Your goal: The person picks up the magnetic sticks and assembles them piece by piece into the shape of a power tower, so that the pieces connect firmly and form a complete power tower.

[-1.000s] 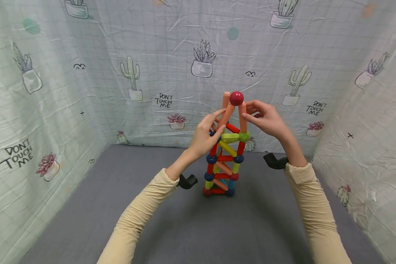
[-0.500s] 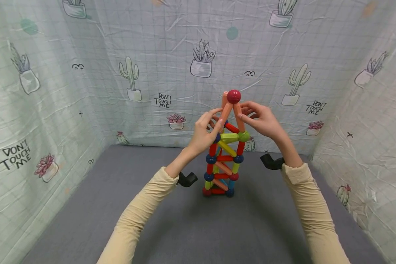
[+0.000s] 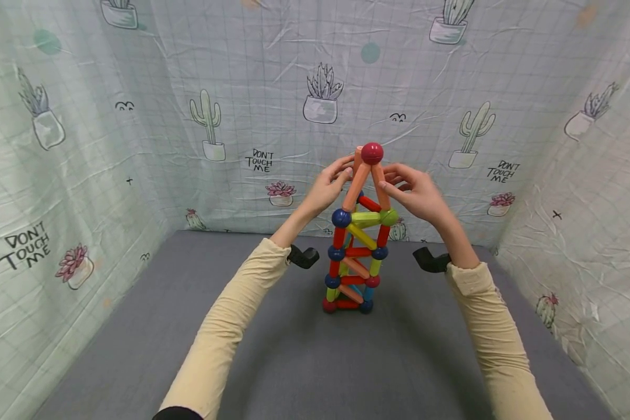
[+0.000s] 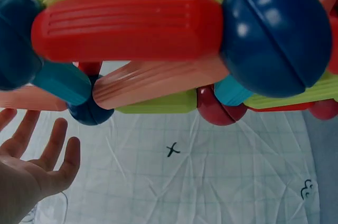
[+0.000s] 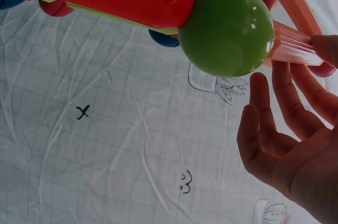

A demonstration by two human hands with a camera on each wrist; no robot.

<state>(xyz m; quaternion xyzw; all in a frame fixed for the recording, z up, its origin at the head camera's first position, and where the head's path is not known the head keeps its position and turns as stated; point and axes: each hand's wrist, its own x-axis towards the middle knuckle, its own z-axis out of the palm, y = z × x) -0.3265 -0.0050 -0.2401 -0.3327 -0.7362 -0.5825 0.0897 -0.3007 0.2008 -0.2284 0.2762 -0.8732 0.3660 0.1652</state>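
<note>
A tower [image 3: 336,253] of coloured magnetic rods and balls stands upright on the grey table. Two orange rods lean together at its top under a red ball [image 3: 372,153]. My right hand [image 3: 417,189] pinches the right-hand leaning rod [image 5: 296,44] above the green ball [image 5: 227,31], thumb on one side and fingers behind. At the rear left corner, my left hand [image 3: 329,184] has thumb and fingertips at another orange rod [image 3: 357,160], whose top stands beside the red ball. In the left wrist view its lower fingers [image 4: 67,166] are spread; the thumb is out of frame.
A cactus-print curtain [image 3: 262,76] surrounds the grey table [image 3: 241,361] at the back and both sides. Black wrist cameras [image 3: 303,256] stick out from both wrists, close to the tower. A dark round edge [image 3: 177,413] shows at the bottom left.
My left hand has left the front left orange rod and moved up and back to the rear one. The right-hand rod tilted left with the red ball, which shifted slightly left.
</note>
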